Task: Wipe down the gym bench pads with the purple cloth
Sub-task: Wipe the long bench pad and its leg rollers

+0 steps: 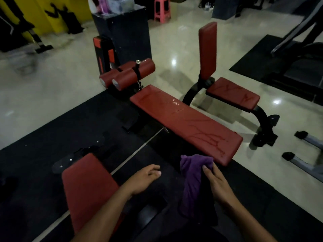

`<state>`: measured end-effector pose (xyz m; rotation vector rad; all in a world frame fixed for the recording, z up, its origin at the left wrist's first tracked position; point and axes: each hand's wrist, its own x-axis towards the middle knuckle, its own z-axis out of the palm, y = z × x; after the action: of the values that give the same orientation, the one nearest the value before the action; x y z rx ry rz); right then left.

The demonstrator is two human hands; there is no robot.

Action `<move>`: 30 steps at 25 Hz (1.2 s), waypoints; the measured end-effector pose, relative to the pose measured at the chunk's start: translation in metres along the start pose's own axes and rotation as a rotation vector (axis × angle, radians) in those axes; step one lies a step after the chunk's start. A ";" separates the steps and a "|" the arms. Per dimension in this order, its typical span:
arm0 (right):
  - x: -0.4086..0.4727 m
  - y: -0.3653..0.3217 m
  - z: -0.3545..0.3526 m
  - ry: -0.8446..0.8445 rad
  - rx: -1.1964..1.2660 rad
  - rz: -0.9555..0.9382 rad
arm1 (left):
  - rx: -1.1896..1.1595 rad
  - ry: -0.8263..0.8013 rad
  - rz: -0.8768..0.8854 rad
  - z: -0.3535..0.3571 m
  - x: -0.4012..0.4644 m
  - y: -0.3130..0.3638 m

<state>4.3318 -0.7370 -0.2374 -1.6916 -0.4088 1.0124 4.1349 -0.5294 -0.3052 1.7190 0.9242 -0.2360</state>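
Observation:
A long red bench pad (185, 123) runs diagonally across the middle, with wet streaks and drops on it. The purple cloth (192, 180) hangs bunched just below its near end, gripped at the top by my right hand (218, 182). My left hand (145, 179) hovers beside it with fingers loosely apart, holding nothing. A second red pad (87, 193) lies at the lower left under my left forearm. Farther right stands a seat pad (232, 95), also streaked wet, with an upright back pad (208, 49). Red roller pads (129, 74) sit at the long bench's far end.
Black rubber mats (52, 137) cover the floor under the benches; glossy pale tile (174, 41) lies beyond. A dark pedestal box (125, 32) and a pink stool (162, 7) stand at the back. Grey machine feet (307, 140) sit at the right, with a treadmill (297, 55) behind.

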 end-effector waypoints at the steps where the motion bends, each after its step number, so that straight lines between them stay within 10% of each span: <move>1: 0.011 0.000 -0.021 0.035 0.040 0.037 | 0.011 -0.009 -0.004 0.007 0.018 0.017; 12: 0.129 -0.025 -0.129 0.111 0.157 0.077 | 0.149 0.037 0.030 0.027 0.138 0.105; 30: 0.389 -0.119 0.034 -0.201 -0.411 -0.054 | 0.015 0.243 -0.174 -0.174 0.232 0.052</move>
<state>4.5555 -0.4007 -0.2947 -1.9324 -0.8360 1.1164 4.2762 -0.2736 -0.3380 1.7065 1.2562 -0.1499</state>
